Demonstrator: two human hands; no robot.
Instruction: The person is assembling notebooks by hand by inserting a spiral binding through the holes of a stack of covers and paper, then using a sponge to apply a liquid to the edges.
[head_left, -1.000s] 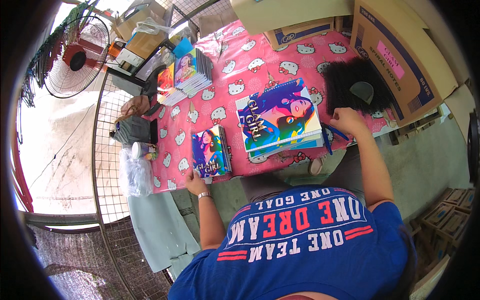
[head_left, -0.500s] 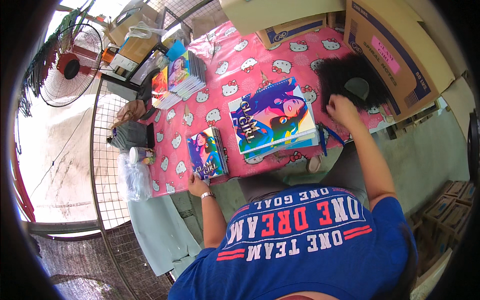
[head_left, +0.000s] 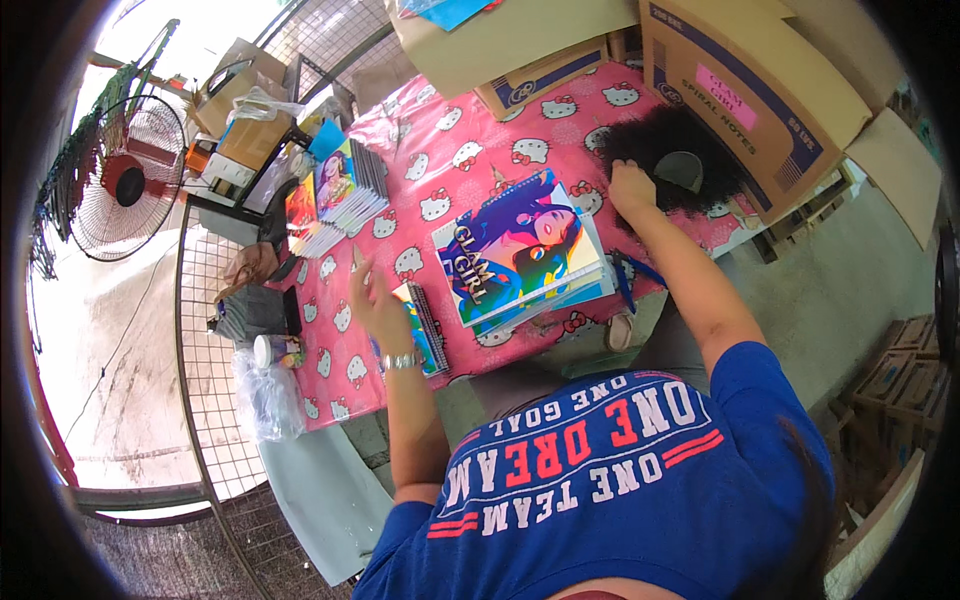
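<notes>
The left hand (head_left: 375,300) hovers with fingers spread, its grip open and empty, just above a small spiral notebook (head_left: 425,330) lying near the front edge of the tabletop (head_left: 450,170), which wears a pink cloth printed with white cat faces. Half a second ago that hand rested at the tabletop's edge below the notebook; now it has lifted and moved up over it. The right hand (head_left: 632,187) presses on a black bundle of spiral bindings (head_left: 670,165); whether its grip is closed I cannot tell. Between the hands sits a stack of large notebooks (head_left: 525,250) with a purple-and-blue illustrated cover. At the far left lies a fanned stack of colourful notebooks (head_left: 335,200). To the right stands a brown cardboard carton (head_left: 760,95) with blue stripes and a pink rectangular label. A fan (head_left: 125,180) stands beyond the left side.
</notes>
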